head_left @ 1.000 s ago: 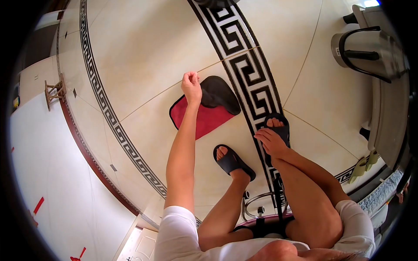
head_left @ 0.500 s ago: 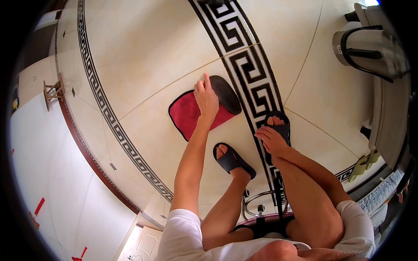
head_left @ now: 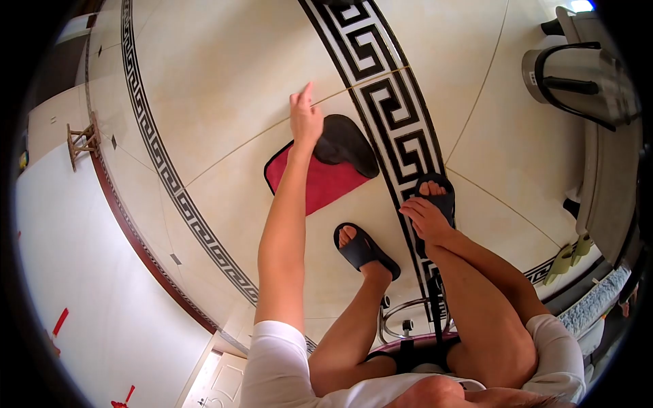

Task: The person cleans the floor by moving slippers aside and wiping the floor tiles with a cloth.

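Observation:
My left hand (head_left: 306, 121) reaches over the floor, index finger stretched forward and the others partly bent, with nothing visible in it. Just right of it lies a dark, rounded, elongated object (head_left: 345, 146) whose kind I cannot make out. That object covers part of a red cloth (head_left: 330, 183) with a black border, spread on the tiles. My left wrist and forearm hide the cloth's left side. Over my right knee lies my right hand (head_left: 426, 221), fingers extended and holding nothing, above the black sandal (head_left: 439, 197) on that foot.
Another black sandal (head_left: 365, 248) is on my other foot. A metal-framed seat (head_left: 398, 319) is under me. To the right stand a large metal container (head_left: 571, 78) with a black handle and a pair of green slippers (head_left: 568, 260). A small wooden stool (head_left: 83, 146) is at far left.
My left hand has moved forward and a little left, off the red cloth and past its far edge. My right hand stays in place. The cloth and dark object look nearly unmoved.

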### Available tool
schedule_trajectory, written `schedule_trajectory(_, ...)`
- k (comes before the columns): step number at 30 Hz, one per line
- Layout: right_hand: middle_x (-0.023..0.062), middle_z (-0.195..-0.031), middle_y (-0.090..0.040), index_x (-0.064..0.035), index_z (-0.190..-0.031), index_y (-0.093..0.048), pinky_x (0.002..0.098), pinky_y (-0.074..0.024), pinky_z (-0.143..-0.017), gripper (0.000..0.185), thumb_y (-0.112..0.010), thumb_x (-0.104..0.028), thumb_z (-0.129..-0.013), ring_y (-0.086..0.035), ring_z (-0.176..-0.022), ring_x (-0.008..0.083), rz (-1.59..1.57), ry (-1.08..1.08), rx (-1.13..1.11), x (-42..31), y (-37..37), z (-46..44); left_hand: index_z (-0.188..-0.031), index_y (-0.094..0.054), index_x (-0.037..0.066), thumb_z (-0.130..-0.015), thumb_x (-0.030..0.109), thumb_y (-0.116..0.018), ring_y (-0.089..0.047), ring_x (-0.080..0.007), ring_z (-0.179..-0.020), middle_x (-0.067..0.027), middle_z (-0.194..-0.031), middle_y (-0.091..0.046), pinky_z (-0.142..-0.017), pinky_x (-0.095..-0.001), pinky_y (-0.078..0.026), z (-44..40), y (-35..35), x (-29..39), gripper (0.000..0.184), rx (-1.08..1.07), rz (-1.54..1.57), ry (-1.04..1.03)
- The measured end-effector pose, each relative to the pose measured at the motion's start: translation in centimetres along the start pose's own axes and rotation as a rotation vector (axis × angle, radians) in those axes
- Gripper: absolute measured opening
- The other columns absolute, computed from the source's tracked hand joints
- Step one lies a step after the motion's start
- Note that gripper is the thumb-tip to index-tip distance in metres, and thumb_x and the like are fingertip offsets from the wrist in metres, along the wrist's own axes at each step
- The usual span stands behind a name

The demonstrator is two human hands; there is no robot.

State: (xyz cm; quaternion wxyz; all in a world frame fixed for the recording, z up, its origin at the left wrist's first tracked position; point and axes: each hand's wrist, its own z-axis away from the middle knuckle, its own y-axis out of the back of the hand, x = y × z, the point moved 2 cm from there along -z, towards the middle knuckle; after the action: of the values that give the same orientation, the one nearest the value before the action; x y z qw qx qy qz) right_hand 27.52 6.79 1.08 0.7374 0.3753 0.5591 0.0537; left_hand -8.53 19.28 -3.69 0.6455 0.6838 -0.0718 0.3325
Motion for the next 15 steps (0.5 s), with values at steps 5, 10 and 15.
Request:
schedule_trajectory(5, 0.0115, -0.116, -0.055, -0.0018, -0.114, -0.057, 0.0381, -0.04, -0.103, 0.041, -0.061, -0.001, -0.073, -0.05, -0.114, 0.0291, -0.009, -0.002, 0.006, 0.1, 0.0, 0.2, -0.129, -0.055, 0.009, -0.077, -0.01, -0.051, -0.057, -0.0143, -0.075, -0.0101, -0.108, -0.051, -0.07, -0.0276, -0.049, 0.1, 1.1, -1.0, 0.056, 0.018, 0.398, 0.073)
schedule_trajectory(10, 0.0111, -0.116, -0.055, -0.0021, -0.113, -0.058, 0.0381, -0.0398, -0.103, 0.039, -0.06, -0.002, -0.075, -0.05, -0.115, 0.029, 0.019, 0.001, 0.0, 0.1, -0.1, 0.2, -0.135, -0.052, 0.011, -0.081, -0.005, -0.052, -0.06, -0.028, -0.089, -0.0132, -0.11, -0.051, -0.077, -0.0372, -0.052, -0.9, 1.6, 1.1, 0.056, -0.078, 0.023, -0.025)
schedule_trajectory(15, 0.0112, -0.116, -0.055, -0.0021, -0.113, -0.058, 0.0386, -0.0398, -0.104, 0.037, -0.06, -0.003, -0.076, -0.05, -0.115, 0.0295, 0.015, 0.005, 0.014, 0.1, -0.3, 0.3, -0.136, -0.052, 0.01, -0.084, -0.004, -0.052, -0.059, -0.0309, -0.095, -0.0135, -0.109, -0.051, -0.08, -0.0408, -0.052, -0.7, 1.8, 1.9, 0.054, -0.185, -0.216, -0.091)
